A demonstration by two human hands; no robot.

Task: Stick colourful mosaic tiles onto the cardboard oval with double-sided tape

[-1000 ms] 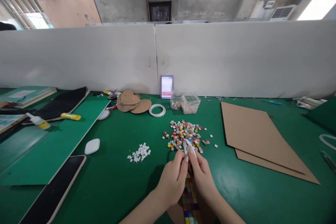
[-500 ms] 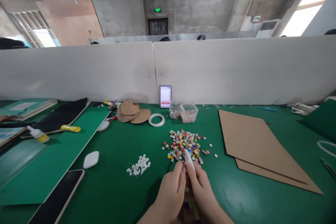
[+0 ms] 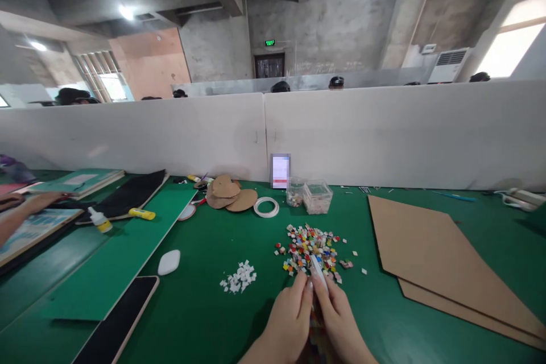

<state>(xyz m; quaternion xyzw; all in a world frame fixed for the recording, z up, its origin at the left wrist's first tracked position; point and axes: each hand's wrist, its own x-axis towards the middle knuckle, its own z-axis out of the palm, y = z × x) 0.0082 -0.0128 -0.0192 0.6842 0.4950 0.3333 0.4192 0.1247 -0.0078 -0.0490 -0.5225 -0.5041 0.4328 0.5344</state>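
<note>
The white strip [image 3: 316,268] stood out ahead of the right hand [image 3: 338,310], nearer and pinched nearly closed on it, its long axis running forward toward the coloured tiles [image 3: 309,242], while the left hand's [image 3: 286,311] bunched grip touched alongside, contents unclear.

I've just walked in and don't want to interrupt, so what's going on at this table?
Someone's bare left hand and right hand meet over a blurred, multicoloured piece. A slim white strip sticks up at the right hand's fingers; what the left pinches is hidden. Just beyond lies a loose pile of small multicoloured square tiles, with small white chips heaped to its left.
</note>
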